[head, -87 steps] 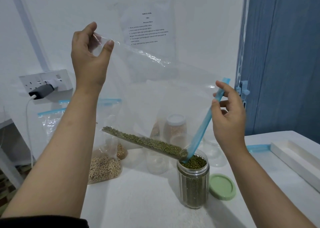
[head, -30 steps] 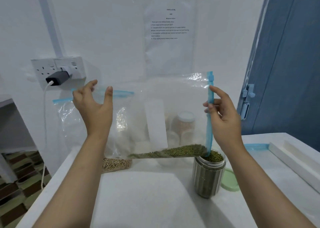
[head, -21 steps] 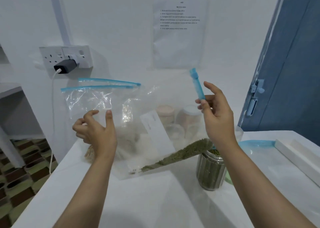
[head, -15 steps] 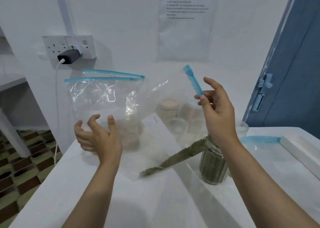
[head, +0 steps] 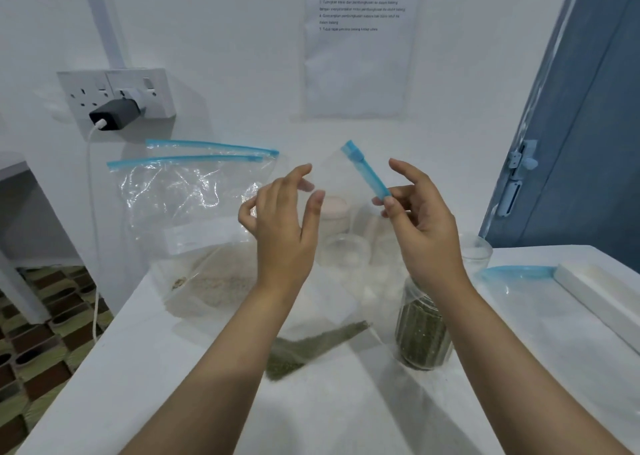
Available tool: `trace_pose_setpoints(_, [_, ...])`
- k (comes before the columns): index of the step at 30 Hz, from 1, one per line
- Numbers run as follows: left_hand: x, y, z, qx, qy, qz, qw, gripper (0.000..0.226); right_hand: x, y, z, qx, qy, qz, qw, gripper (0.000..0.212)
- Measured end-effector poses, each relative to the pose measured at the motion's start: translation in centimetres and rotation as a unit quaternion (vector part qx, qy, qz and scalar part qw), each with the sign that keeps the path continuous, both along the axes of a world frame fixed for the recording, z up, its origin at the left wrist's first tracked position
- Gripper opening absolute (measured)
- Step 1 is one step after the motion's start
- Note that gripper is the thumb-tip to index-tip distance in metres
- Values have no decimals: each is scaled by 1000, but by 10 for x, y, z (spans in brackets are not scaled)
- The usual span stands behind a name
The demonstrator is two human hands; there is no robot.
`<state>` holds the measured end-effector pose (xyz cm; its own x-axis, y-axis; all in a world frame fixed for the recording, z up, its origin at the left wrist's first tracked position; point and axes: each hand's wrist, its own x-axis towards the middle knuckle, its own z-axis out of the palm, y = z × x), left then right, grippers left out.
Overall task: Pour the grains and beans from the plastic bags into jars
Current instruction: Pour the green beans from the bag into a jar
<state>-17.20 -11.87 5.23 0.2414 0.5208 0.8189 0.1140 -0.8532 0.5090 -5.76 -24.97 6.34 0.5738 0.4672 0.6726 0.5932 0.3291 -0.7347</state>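
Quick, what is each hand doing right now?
Left hand: open, fingers spread, holding nothing that I can see.
Right hand: pinching the blue zip strip of the clear plastic bag of green beans.

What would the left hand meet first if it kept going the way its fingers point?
Most likely the clear plastic bag just below its blue zip strip, which the right hand pinches. The left hand is open, fingers aimed up and rightward; depth is unclear.
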Motion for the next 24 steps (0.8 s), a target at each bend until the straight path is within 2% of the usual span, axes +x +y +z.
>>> trace_pose_setpoints(3, [8,-7,9,13,-27,-10,999,22,1,-1,0,-14,-7,-10,1000,41])
trace_pose_setpoints(9, [10,-3,17,-25,-66,-38,997,13,20,-27,-17,-99,-39,-61,993,36])
trace_pose_setpoints(13, [14,-1,20,-33,-70,-50,996,12,27,-50,-37,-139,-17,-88,986,35])
trace_pose_setpoints(17, [17,-4,24,-42,-79,-65,994,15,31,-54,-34,-114,1,-93,989,35])
trace_pose_setpoints(24, [5,-4,38,-75,-147,-90,982,17,30,-51,-11,-82,-14,-86,993,33])
